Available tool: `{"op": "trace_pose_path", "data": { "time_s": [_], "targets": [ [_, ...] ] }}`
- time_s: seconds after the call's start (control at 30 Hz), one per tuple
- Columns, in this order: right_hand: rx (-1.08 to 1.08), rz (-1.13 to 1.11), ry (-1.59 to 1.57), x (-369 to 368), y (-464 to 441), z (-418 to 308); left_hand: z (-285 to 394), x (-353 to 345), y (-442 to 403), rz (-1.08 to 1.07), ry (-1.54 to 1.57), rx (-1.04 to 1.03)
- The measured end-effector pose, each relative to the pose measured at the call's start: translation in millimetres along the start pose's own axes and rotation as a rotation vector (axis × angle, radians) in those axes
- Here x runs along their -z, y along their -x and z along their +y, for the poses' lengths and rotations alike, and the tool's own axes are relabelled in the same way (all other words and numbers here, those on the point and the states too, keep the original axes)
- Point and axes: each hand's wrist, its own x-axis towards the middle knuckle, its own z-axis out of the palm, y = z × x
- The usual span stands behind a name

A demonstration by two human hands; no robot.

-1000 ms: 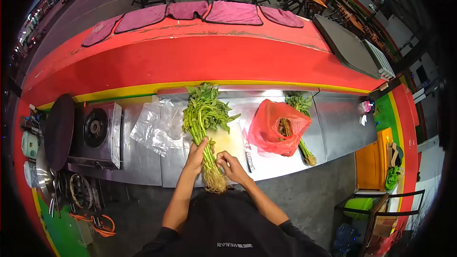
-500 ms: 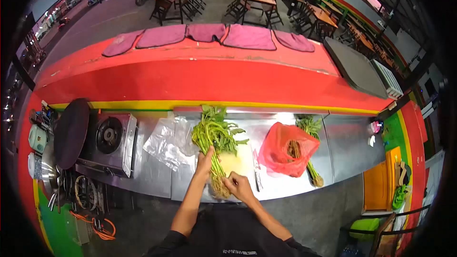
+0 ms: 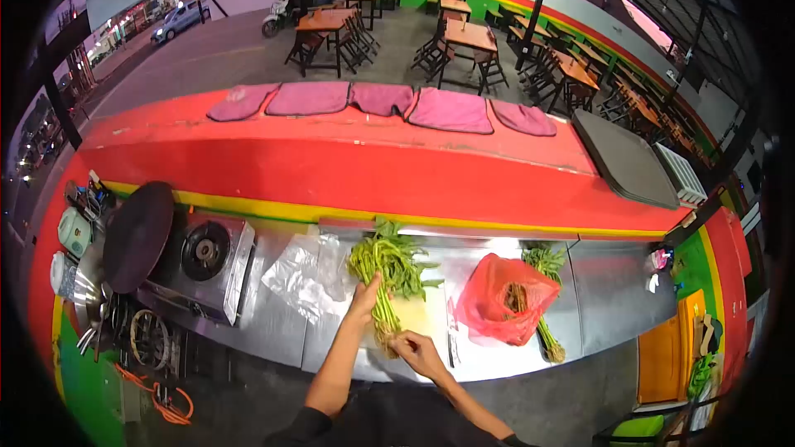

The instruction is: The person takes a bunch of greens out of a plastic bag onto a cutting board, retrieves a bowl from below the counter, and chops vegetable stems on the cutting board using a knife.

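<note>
My left hand is wrapped round the stems of a bunch of leafy greens, its leaves pointing away from me and its stringy roots towards me. At the root end, my right hand is closed in a pinch on the pale roots. Under the bunch lies a cream cutting board, partly covered by the greens. Just right of the board is a knife. A red plastic bag with more roots showing in its opening stands farther right, beside another bunch of greens.
Left of the greens, a crumpled clear plastic bag lies on the steel counter. A gas stove and a big dark round pan are at the left. Behind runs a red ledge with pink cloths and a dark tray.
The view has tilted up, so the counter sits lower in the picture. My left hand keeps its grip on the stems, and my right hand stays at the roots.
</note>
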Motion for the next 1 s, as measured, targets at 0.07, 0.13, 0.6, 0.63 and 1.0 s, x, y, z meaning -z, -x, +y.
{"op": "trace_pose_path", "data": {
  "time_s": [0.07,0.13,0.6,0.63,1.0],
  "targets": [
    [-0.132,0.016,-0.22,1.9,-3.4,23.3,4.2,-7.7,-0.3,-0.038,0.007,-0.083],
    [-0.492,-0.069,-0.702,13.9,3.6,25.3,-1.9,-12.4,2.3,-0.072,0.021,-0.092],
    [0.184,-0.357,0.399,3.2,42.1,13.7,-45.0,49.5,-105.7,0.417,-0.279,-0.251],
    [0.098,-0.274,0.427,10.6,32.9,17.6,-35.6,41.9,-92.3,0.297,-0.098,-0.211],
    [-0.566,-0.225,-0.449,67.7,48.1,107.4,11.8,58.1,-57.4,0.005,0.319,-0.009]
  ]
}}
